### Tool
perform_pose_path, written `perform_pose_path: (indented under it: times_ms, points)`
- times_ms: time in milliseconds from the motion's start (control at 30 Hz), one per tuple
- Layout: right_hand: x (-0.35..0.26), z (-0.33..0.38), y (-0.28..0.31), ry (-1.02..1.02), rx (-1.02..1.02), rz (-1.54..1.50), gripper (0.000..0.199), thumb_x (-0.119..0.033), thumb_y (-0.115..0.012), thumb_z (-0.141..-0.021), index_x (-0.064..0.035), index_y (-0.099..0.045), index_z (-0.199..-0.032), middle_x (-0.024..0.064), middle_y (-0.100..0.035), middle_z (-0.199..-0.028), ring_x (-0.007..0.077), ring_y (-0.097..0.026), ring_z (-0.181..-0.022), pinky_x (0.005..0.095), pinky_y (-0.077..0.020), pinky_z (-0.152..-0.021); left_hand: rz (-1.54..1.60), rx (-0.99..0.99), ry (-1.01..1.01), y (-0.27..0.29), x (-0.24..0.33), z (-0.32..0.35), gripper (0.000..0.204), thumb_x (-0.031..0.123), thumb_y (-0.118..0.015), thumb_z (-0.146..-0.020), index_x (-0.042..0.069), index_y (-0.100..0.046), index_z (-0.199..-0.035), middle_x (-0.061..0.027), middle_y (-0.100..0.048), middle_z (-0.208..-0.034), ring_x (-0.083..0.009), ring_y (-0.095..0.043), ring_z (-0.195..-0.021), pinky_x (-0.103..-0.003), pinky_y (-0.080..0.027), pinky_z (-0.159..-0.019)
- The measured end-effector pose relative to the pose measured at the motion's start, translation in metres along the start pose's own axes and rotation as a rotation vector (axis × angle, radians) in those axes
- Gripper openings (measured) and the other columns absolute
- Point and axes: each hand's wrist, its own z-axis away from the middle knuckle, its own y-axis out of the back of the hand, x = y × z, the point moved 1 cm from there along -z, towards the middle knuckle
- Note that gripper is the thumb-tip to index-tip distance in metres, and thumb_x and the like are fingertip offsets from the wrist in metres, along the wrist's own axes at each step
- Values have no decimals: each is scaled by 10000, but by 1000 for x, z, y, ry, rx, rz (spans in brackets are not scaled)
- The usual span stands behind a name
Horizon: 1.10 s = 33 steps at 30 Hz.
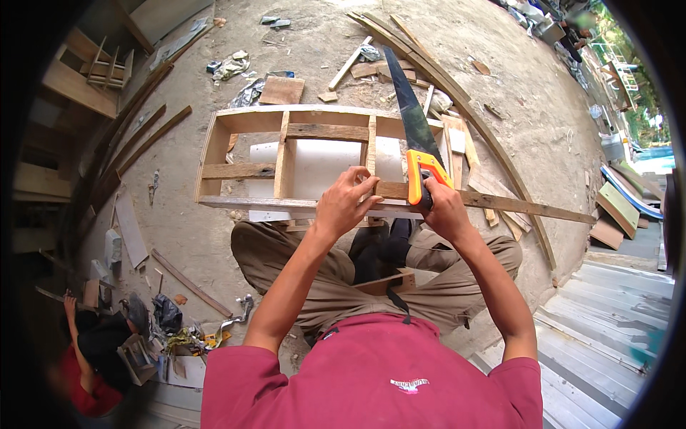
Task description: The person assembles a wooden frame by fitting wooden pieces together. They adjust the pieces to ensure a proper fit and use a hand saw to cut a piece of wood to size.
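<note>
A handsaw (413, 114) with an orange and black handle is held in my right hand (446, 209), its fingers wrapped round the grip. Its dark blade points away from me, across the right end of a shallow wooden frame (243, 114) with dividers. Under the saw, a long thin wooden strip (522, 205) lies across the frame and sticks out far to the right. My left hand (346, 200) is closed at the frame's near side, fingers and thumb at a divider by the strip's left end. Short wooden crosspieces (238, 171) sit between the dividers.
White sheet material (314, 166) shows beneath the frame. Long boards (493, 150), wood offcuts (282, 91) and litter lie on the dirt ground. Corrugated metal sheets (600, 322) are at right. Another person (93, 357) works at lower left, beside a dark plastic bag (167, 313).
</note>
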Motion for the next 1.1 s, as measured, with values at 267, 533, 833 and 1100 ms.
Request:
perform_pose_path:
  times_ms: [267, 533, 833, 1100]
  points:
    - [2, 3, -3, -19, 24, -33, 363, -23, -761, -754, 21, -606, -1080, 227, -685, -910, 418, -681, -870, 478, -541, -753, -30, 16, -92, -2, 15, -12, 495, 277, -768, -855, 63, -633, -1279, -116, -594, -1278, -305, -546, -1251, -509, -380, -1097]
    - [8, 4, -39, 57, 69, -143, 313, -51, -740, -812, 9, -622, -1096, 211, -691, -957, 406, -687, -903, 458, -554, -794, -133, -200, -127, -22, 14, -26, 444, 295, -656, -878, -10, -613, -1199, -194, -615, -1233, -354, -501, -1323, -538, -252, -1210]
    - [11, 8, -31, 106, 202, -156, 299, -47, -742, -808, 5, -601, -1066, 188, -700, -966, 370, -690, -858, 446, -557, -753, -268, -207, -176, -24, 14, -28, 456, 399, -633, -896, -22, -616, -1071, -213, -613, -1138, -372, -507, -1282, -524, -244, -1223]
    - [3, 74, 43, -288, 462, -483, 269, -97, -816, -871, -15, -601, -1012, 101, -767, -965, 189, -736, -747, 312, -573, -683, -339, -374, -80, -20, 16, -32, 525, 493, -600, -960, -26, -592, -1045, -193, -598, -1042, -362, -534, -1194, -525, -239, -1224]
